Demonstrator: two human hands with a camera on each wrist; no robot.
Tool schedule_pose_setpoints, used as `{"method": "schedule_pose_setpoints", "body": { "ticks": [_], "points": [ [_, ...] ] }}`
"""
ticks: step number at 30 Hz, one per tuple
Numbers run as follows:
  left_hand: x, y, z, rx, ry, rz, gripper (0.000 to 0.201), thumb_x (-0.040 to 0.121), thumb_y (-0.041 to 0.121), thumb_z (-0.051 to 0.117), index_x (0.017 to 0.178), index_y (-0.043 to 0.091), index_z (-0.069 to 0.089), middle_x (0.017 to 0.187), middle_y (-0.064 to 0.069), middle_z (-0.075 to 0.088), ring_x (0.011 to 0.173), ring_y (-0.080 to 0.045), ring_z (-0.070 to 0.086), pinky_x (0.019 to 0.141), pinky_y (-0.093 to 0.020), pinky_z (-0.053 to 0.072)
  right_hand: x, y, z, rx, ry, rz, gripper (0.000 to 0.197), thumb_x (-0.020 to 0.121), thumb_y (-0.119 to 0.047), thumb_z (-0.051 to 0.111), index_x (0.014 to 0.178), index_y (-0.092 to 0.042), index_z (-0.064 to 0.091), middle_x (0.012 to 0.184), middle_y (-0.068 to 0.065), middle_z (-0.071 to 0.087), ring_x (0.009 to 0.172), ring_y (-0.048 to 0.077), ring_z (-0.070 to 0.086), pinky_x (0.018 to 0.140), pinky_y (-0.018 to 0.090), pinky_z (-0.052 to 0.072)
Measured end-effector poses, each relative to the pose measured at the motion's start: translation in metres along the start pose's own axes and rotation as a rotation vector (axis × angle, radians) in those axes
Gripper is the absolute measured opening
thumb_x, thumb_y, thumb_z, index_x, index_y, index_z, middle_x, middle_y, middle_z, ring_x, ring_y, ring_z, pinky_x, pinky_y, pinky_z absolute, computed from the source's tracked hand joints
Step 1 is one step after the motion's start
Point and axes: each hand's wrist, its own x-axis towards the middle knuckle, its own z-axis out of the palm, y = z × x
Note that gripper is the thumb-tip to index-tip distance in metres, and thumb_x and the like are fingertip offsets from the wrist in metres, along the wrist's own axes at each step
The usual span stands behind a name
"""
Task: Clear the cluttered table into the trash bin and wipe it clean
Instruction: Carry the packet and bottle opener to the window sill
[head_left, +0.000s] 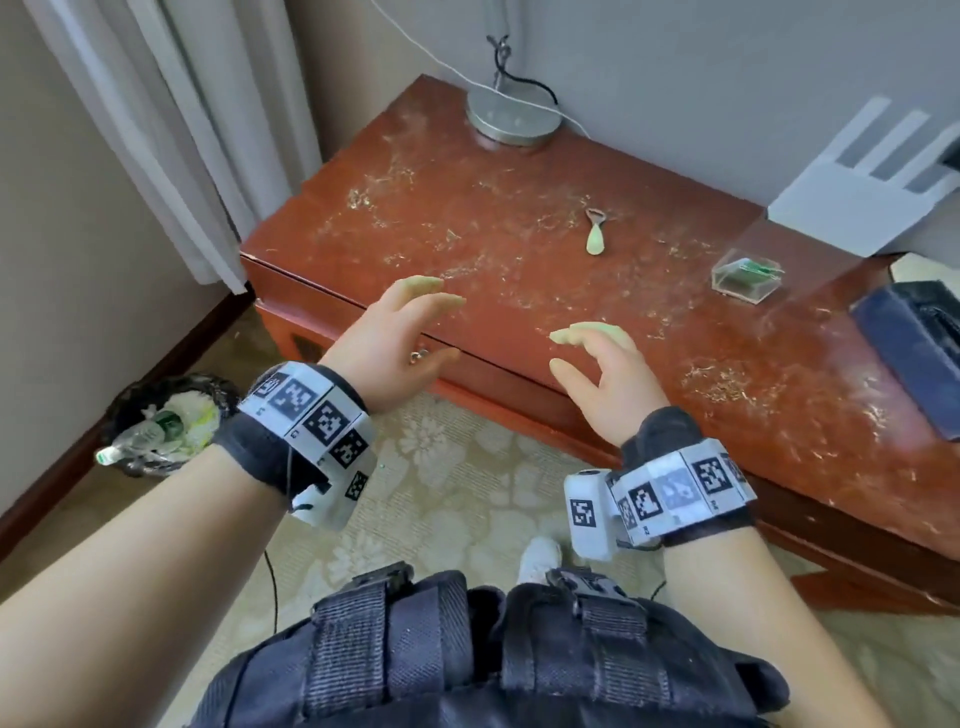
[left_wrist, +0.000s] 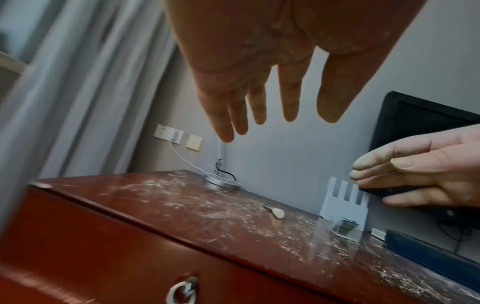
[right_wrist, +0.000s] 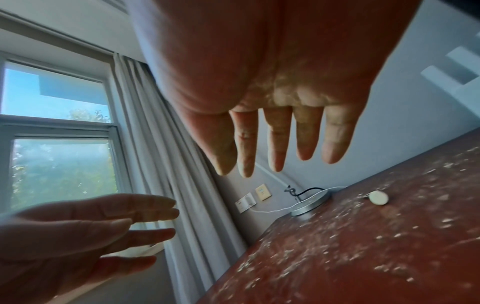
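A red-brown wooden table (head_left: 395, 223) is strewn with fine pale crumbs and shreds (head_left: 722, 382). My left hand (head_left: 410, 325) hovers over its front left edge, fingers spread and holding nothing. My right hand (head_left: 597, 358) hovers over the front middle, fingers loosely bent and also without a load; powder dusts both sets of fingertips. In the wrist views the left hand (left_wrist: 259, 98) and right hand (right_wrist: 280, 135) hang with straight fingers above the tabletop (left_wrist: 233, 222). A black-lined trash bin (head_left: 161, 421) stands on the floor at the left, holding a plastic bottle and paper.
A bottle opener (head_left: 594, 234) lies mid-table. A clear box with green contents (head_left: 745, 278) sits at the right, near a white router (head_left: 852, 192) and a dark blue box (head_left: 914, 348). A lamp base (head_left: 511, 117) with cables stands at the back. Curtains (head_left: 171, 130) hang left.
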Motion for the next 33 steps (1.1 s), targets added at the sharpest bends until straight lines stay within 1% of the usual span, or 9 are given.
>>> {"method": "schedule_pose_setpoints", "body": {
  "ticks": [7,12,15,18,20,24,27,30,33],
  "points": [
    [0.132,0.075,0.076,-0.009,-0.068,0.007,0.050,0.089,0.026,0.059,0.136,0.020,0.044,0.144,-0.004,0.033,0.132,-0.017,0.036,0.108,-0.029,0.031,0.057,0.122,-0.084,-0.011,0.011,0.085,0.029,0.093,-0.022,0.052,0.122,-0.019,0.058,0.131,-0.002,0.046,0.122,0.011,0.042,0.096,0.013,0.024],
    [0.202,0.108,0.114,-0.013,-0.105,-0.071,0.052,0.091,0.028,0.056,0.139,0.020,0.039,0.145,-0.002,0.031,0.132,-0.016,0.034,0.107,-0.030,0.032,0.096,0.186,-0.133,-0.115,-0.058,0.165,0.036,0.094,-0.026,0.051,0.130,-0.020,0.050,0.139,0.002,0.040,0.130,0.017,0.038,0.110,0.028,0.025],
    [0.240,0.112,0.126,0.023,-0.181,-0.152,0.055,0.091,0.030,0.055,0.141,0.022,0.034,0.146,-0.001,0.028,0.131,-0.017,0.035,0.106,-0.029,0.032,0.124,0.216,-0.150,-0.133,-0.063,0.276,0.040,0.093,-0.029,0.051,0.133,-0.022,0.046,0.141,0.006,0.037,0.124,0.024,0.045,0.110,0.038,0.033],
    [0.279,0.105,0.137,0.095,-0.268,-0.207,0.059,0.091,0.030,0.055,0.143,0.021,0.030,0.148,-0.003,0.024,0.134,-0.021,0.033,0.108,-0.031,0.030,0.152,0.238,-0.156,-0.133,-0.069,0.389,0.043,0.094,-0.029,0.050,0.136,-0.021,0.041,0.143,0.007,0.031,0.109,0.028,0.056,0.102,0.035,0.040],
    [0.305,0.097,0.145,0.147,-0.321,-0.249,0.062,0.091,0.030,0.055,0.145,0.020,0.025,0.149,-0.004,0.021,0.134,-0.023,0.032,0.107,-0.034,0.032,0.170,0.248,-0.154,-0.128,-0.084,0.460,0.046,0.094,-0.027,0.049,0.138,-0.021,0.038,0.145,0.007,0.027,0.107,0.028,0.058,0.099,0.034,0.040],
    [0.355,0.078,0.157,0.224,-0.365,-0.354,0.068,0.089,0.032,0.055,0.146,0.026,0.020,0.150,-0.006,0.020,0.133,-0.030,0.033,0.106,-0.040,0.035,0.202,0.265,-0.146,-0.137,-0.114,0.555,0.049,0.094,-0.027,0.050,0.139,-0.019,0.034,0.144,0.007,0.025,0.115,0.028,0.053,0.099,0.037,0.041],
    [0.382,0.065,0.167,0.316,-0.424,-0.386,0.065,0.091,0.035,0.051,0.146,0.024,0.018,0.147,-0.010,0.024,0.131,-0.033,0.034,0.105,-0.043,0.034,0.222,0.278,-0.139,-0.199,-0.134,0.590,0.046,0.094,-0.031,0.049,0.136,-0.016,0.039,0.142,0.008,0.029,0.124,0.029,0.044,0.100,0.038,0.040],
    [0.396,0.062,0.177,0.371,-0.457,-0.375,0.058,0.094,0.036,0.047,0.145,0.022,0.021,0.144,-0.011,0.028,0.130,-0.032,0.033,0.104,-0.041,0.033,0.230,0.284,-0.136,-0.260,-0.125,0.567,0.035,0.094,-0.034,0.049,0.122,-0.013,0.051,0.137,0.008,0.036,0.119,0.030,0.047,0.096,0.036,0.042],
    [0.403,0.059,0.182,0.392,-0.492,-0.335,0.049,0.095,0.029,0.047,0.140,0.021,0.030,0.140,-0.009,0.029,0.128,-0.030,0.033,0.104,-0.040,0.034,0.233,0.285,-0.134,-0.261,-0.181,0.435,0.025,0.094,-0.033,0.047,0.107,-0.015,0.059,0.130,0.005,0.042,0.113,0.028,0.049,0.088,0.031,0.042]
  ]
}}
